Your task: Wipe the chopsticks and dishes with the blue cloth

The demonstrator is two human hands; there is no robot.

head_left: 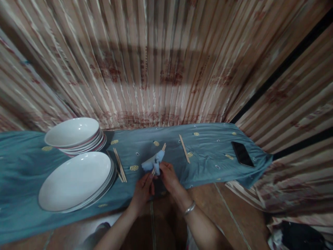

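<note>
Hands come together over the front edge of the table (pixel 145 135), both busy on one small bundle. The left hand (pixel 144 187) pinches the near ends of the held chopsticks (pixel 163 147) between thumb and fingers. The right hand (pixel 168 175) pinches a blue cloth (pixel 149 164) that wraps around their middle, with the far tips poking out, tilted toward the back edge. The bundle sits just beyond the fingertips and touches both hands; the image is dim and soft, so the exact finger grip is hard to make out.

As far as can be judged, the work is partway along: this set is in the cloth, while other chopsticks lie bare on either side. Which of those are done and which are left cannot be told. A few left-side chopsticks (pixel 121 166) lie between the hands and the plates, and a right-side pair (pixel 184 149) lies apart from the right hand, slanting toward the back edge.

Farther out, stacked plates (pixel 75 180) stand near the front edge on the left, with stacked bowls (pixel 73 132) behind them by the back edge. A phone (pixel 241 153) lies near the table's right end. Behind everything hangs a striped curtain (pixel 166 62).
</note>
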